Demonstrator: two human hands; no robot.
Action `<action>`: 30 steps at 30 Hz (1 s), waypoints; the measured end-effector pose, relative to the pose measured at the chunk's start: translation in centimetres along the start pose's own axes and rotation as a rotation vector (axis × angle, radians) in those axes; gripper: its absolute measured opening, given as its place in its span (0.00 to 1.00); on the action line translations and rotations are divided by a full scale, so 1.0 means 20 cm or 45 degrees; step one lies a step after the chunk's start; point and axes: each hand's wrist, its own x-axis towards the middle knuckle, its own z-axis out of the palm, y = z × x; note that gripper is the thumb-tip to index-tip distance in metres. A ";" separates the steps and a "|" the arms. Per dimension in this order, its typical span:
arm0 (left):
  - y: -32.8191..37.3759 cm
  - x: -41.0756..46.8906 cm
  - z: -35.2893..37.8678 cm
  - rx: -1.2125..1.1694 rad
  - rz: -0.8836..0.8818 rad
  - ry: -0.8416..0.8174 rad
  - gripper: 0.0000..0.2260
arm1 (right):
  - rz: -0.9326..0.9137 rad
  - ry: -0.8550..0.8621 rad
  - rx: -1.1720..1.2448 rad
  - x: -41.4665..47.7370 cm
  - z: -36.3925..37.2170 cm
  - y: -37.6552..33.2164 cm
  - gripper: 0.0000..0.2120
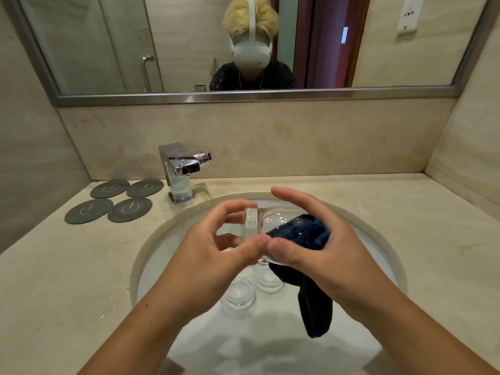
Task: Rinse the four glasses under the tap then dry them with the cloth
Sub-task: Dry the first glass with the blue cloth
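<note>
Over the sink [257,355], the glass [255,226] lies on its side, long axis running left to right, with its thick base toward the left hand [216,255] and its mouth toward the right hand [319,239]. The left fingers and thumb curl round the base end. The right hand grips the cloth [316,307] bunched at the mouth, its tail hanging above other glasses [239,293] in the basin.

No words or numbers legible anywhere, four grey coasters [130,209] just left of the tap [180,171] each bearing a pale leaf-like line emblem, small red mark on the tap's lever [200,157], white wall plate [408,13] far up-right of the tap, markings unreadable
</note>
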 end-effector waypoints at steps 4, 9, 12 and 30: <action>0.00 -0.01 0.00 0.145 0.106 -0.072 0.25 | 0.084 0.056 0.296 0.01 0.00 -0.01 0.23; 0.00 0.00 -0.02 -0.164 -0.123 -0.182 0.21 | 0.017 0.122 0.169 0.00 0.01 -0.01 0.24; 0.02 0.00 -0.01 -0.232 -0.225 -0.183 0.24 | -0.046 0.127 0.057 -0.01 -0.01 0.00 0.23; -0.02 -0.01 -0.01 0.022 -0.093 -0.367 0.25 | 0.060 0.259 0.195 0.02 -0.02 -0.02 0.15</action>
